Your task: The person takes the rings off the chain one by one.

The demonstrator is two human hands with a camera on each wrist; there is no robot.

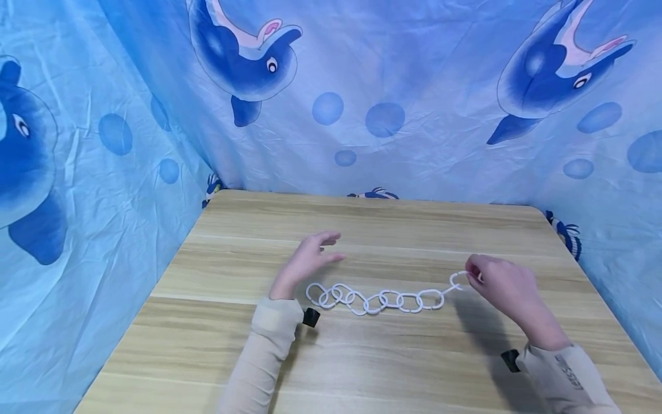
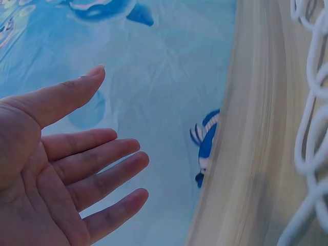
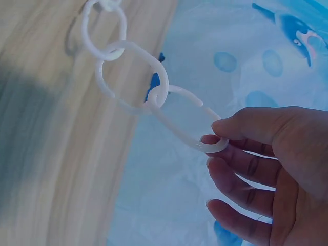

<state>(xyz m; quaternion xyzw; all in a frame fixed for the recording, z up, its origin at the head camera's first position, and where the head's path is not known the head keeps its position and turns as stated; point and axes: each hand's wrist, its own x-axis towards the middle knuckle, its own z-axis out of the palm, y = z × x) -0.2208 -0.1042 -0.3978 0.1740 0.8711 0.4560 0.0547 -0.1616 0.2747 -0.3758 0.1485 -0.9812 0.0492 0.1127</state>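
Note:
A white plastic chain (image 1: 408,302) of several oval links stretches from left to right across the wooden table. My right hand (image 1: 504,284) pinches its right end link (image 3: 187,139) between thumb and fingertips, raised above the tabletop. In the right wrist view that link has a small gap in its side, and the neighbouring links hang down from it toward the table. My left hand (image 1: 310,259) hovers above and behind the chain's left end, fingers spread and holding nothing. The left wrist view shows its palm (image 2: 36,200) bare, with blurred chain links (image 2: 307,133) at the right edge.
The wooden table (image 1: 207,339) has blue cloth (image 1: 341,63) printed with dolphins and bubbles hanging behind it and at both sides. A small black wrist camera (image 1: 311,317) sits at the left cuff, another black camera (image 1: 510,360) at the right cuff.

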